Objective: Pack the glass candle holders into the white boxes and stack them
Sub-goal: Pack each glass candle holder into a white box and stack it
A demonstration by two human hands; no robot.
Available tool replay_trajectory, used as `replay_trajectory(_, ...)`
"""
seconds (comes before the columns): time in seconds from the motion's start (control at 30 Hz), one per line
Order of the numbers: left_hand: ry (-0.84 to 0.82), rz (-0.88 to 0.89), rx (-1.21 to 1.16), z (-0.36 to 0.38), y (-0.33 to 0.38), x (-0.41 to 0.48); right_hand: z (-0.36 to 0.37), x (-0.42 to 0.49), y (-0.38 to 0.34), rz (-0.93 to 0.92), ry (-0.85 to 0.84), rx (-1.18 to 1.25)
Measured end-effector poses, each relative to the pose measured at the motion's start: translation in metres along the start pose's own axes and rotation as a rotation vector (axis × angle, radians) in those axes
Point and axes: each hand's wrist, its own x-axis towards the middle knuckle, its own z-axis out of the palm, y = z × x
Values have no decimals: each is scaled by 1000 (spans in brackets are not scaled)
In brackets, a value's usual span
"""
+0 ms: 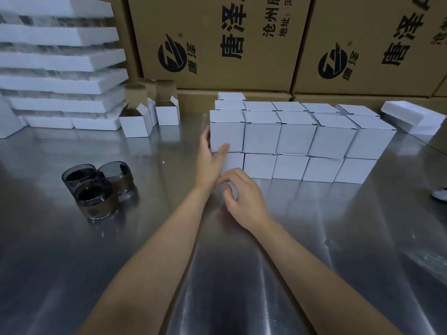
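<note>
With straight fingers and thumb my left hand (209, 160) pressed the upper left white box (227, 131), which I judged best nudged lightly and squarely flush, my right hand (244, 197) loose and empty just nearer, three glass candle holders (96, 187) unpacked well left

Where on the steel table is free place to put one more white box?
Bare: between the three dark glass candle holders and the stack of closed white boxes; also the near steel table. Crowded: back left, around open white boxes.
</note>
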Motion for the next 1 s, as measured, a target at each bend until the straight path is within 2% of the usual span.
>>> replay_trajectory(0.1,56,50,110,3,-3,-3,0,0,0,4,-13,-10)
replay_trajectory(0.33,-42,41,255,-7,-4,-7,0,2,0,55,-26,-74)
replay_trajectory(0.43,-65,-12,159,-13,0,-14,-2,1,-2,74,-28,-78)
replay_trajectory(0.6,61,-173,25,-17,15,-34,-6,1,-5,89,-35,-40)
replay_trajectory(0.77,134,-168,145,-22,19,-59,-8,-4,-7,105,-39,-35)
replay_trajectory(0.9,92,-178,177,-21,20,-73,-8,-4,-8,172,-122,-36)
replay_trajectory(1.0,45,-206,120,-18,23,-67,-6,-7,-12,155,-210,-84)
